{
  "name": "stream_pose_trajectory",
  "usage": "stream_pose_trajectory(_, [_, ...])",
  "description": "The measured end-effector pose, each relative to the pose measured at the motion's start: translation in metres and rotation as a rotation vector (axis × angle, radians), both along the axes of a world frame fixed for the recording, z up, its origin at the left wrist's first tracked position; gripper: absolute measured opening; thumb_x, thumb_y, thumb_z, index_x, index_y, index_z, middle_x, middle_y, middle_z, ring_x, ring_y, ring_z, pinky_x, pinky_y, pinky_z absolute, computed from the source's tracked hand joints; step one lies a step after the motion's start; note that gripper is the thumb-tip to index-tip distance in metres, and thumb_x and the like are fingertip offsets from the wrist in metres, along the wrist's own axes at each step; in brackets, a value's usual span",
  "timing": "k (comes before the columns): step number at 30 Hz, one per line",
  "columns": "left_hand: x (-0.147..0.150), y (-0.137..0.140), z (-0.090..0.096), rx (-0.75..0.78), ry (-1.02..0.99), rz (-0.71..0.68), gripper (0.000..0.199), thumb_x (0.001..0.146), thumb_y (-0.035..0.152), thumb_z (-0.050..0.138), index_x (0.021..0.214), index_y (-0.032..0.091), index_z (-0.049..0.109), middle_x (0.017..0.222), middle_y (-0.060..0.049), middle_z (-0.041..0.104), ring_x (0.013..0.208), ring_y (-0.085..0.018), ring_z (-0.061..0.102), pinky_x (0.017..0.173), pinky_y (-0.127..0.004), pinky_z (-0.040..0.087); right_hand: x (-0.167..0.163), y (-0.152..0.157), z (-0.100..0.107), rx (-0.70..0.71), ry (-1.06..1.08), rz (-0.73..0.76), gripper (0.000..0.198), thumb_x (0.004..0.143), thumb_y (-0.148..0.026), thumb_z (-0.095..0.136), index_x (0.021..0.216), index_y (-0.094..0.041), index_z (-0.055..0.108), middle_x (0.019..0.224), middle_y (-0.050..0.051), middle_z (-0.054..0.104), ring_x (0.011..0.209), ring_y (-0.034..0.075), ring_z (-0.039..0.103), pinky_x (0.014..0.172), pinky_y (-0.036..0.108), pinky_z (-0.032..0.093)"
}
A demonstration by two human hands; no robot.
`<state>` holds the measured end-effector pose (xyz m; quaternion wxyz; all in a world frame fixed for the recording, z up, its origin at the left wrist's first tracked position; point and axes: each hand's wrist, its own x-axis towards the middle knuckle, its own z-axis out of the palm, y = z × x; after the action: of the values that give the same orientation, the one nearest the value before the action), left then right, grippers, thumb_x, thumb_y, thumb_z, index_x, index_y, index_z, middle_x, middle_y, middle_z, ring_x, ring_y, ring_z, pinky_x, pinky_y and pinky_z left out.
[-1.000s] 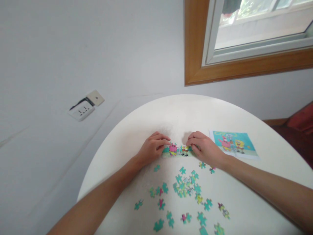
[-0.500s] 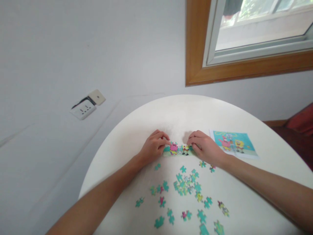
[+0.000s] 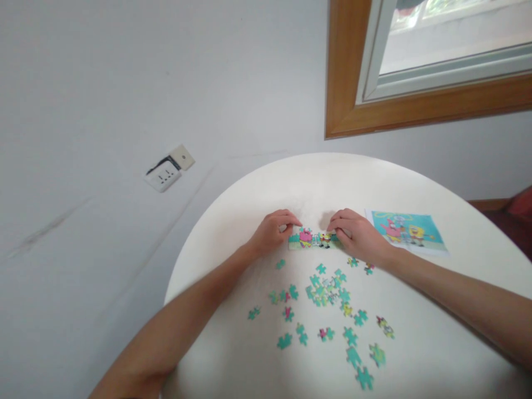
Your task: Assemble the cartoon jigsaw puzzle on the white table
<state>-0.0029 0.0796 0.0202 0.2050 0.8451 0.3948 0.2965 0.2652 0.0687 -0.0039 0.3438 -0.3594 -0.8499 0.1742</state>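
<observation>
A partly joined jigsaw puzzle [image 3: 306,238], a low strip with pink and yellow cartoon figures, lies flat on the white round table [image 3: 328,183]. My left hand [image 3: 275,230] is at its left end, fingers curled, the index fingertip reaching its upper edge and the thumb bent beneath. At the opposite end, my right hand [image 3: 358,233] has its fingers bent together over the strip, covering the right corner. Whether either hand grips a separate piece cannot be made out. Nearer to me, loose jigsaw pieces [image 3: 320,291], mostly teal, are scattered, several of them in a heap.
A printed reference picture [image 3: 409,230] of the same figures lies right of my right hand. Behind the table stand a white wall [image 3: 249,72] with a socket [image 3: 164,176] and a wood-framed window [image 3: 347,111]. Something red [image 3: 521,204] shows at the right edge.
The view has shifted, so the table appears higher and further right. My left hand's fingers have shifted slightly, showing more of the puzzle's left end. My right hand stays at the other end.
</observation>
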Motion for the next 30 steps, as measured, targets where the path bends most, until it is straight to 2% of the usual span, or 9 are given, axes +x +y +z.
stream_pose_trajectory(2, [0.001,-0.005,0.013,-0.092,0.077,-0.058,0.021,0.088,0.011,0.057,0.101,0.016,0.074,0.091,-0.004,0.070,0.078,-0.012,0.061,0.076,-0.024,0.048,0.000,0.000,-0.001,0.008,-0.008,0.001,0.027,0.084,-0.007,0.047,0.088,-0.018,0.071,0.096,0.009,0.067,0.096,0.023,0.060,0.088,0.039,0.049])
stream_pose_trajectory(4, [0.000,-0.012,0.028,-0.200,0.174,-0.190,0.018,0.090,0.020,0.062,0.104,0.017,0.074,0.091,-0.003,0.072,0.074,-0.010,0.060,0.072,-0.022,0.047,0.000,0.000,-0.001,0.015,-0.013,0.001,0.027,0.084,-0.007,0.047,0.088,-0.018,0.071,0.097,0.009,0.067,0.096,0.024,0.060,0.089,0.040,0.049])
stream_pose_trajectory(8, [-0.005,-0.031,0.056,-0.416,0.411,-0.474,0.009,0.087,0.025,0.070,0.089,0.018,0.076,0.081,-0.001,0.072,0.069,-0.010,0.059,0.070,-0.021,0.045,-0.001,0.001,-0.002,0.023,-0.007,0.008,0.026,0.086,-0.007,0.047,0.087,-0.019,0.071,0.096,0.009,0.067,0.096,0.023,0.060,0.089,0.040,0.049])
stream_pose_trajectory(10, [-0.006,-0.041,0.063,-0.517,0.543,-0.535,0.012,0.082,0.029,0.076,0.089,0.019,0.075,0.079,-0.001,0.072,0.071,-0.011,0.061,0.069,-0.021,0.045,-0.001,0.001,-0.002,0.022,-0.005,0.010,0.026,0.086,-0.008,0.047,0.086,-0.019,0.070,0.096,0.009,0.067,0.095,0.023,0.060,0.089,0.040,0.049])
stream_pose_trajectory(12, [-0.005,-0.052,0.065,-0.533,0.665,-0.490,0.021,0.075,0.033,0.082,0.089,0.020,0.074,0.079,0.000,0.071,0.068,-0.012,0.061,0.067,-0.023,0.044,-0.001,0.001,-0.003,0.019,-0.006,0.008,0.025,0.086,-0.008,0.048,0.086,-0.019,0.070,0.095,0.009,0.067,0.095,0.023,0.060,0.089,0.040,0.049])
stream_pose_trajectory(15, [0.001,-0.065,0.064,-0.441,0.831,-0.358,0.028,0.066,0.038,0.087,0.078,0.018,0.071,0.072,-0.001,0.067,0.065,-0.015,0.057,0.060,-0.025,0.040,0.000,0.002,-0.003,0.019,-0.010,-0.002,0.025,0.086,-0.008,0.048,0.087,-0.019,0.070,0.096,0.009,0.068,0.096,0.024,0.060,0.089,0.041,0.049])
stream_pose_trajectory(18, [0.008,-0.073,0.061,-0.408,0.930,-0.284,0.022,0.070,0.033,0.084,0.075,0.017,0.069,0.073,-0.002,0.066,0.065,-0.016,0.054,0.057,-0.025,0.037,0.001,0.002,-0.002,0.023,-0.008,-0.006,0.025,0.085,-0.008,0.048,0.087,-0.019,0.070,0.096,0.009,0.068,0.095,0.024,0.061,0.088,0.041,0.049])
stream_pose_trajectory(23, [0.008,-0.070,0.057,-0.422,0.900,-0.270,0.012,0.076,0.019,0.078,0.078,0.017,0.066,0.080,-0.002,0.066,0.072,-0.016,0.056,0.065,-0.026,0.040,0.002,0.003,-0.001,0.022,0.000,-0.001,0.025,0.085,-0.007,0.048,0.086,-0.019,0.071,0.096,0.009,0.068,0.095,0.024,0.060,0.088,0.040,0.049])
stream_pose_trajectory(30, [-0.001,-0.059,0.055,-0.362,0.669,-0.420,0.016,0.077,0.010,0.069,0.071,0.017,0.056,0.075,0.001,0.059,0.072,-0.013,0.053,0.067,-0.024,0.040,0.001,0.002,-0.001,0.019,0.008,0.002,0.025,0.085,-0.009,0.048,0.087,-0.019,0.071,0.095,0.009,0.068,0.094,0.024,0.061,0.088,0.041,0.050])
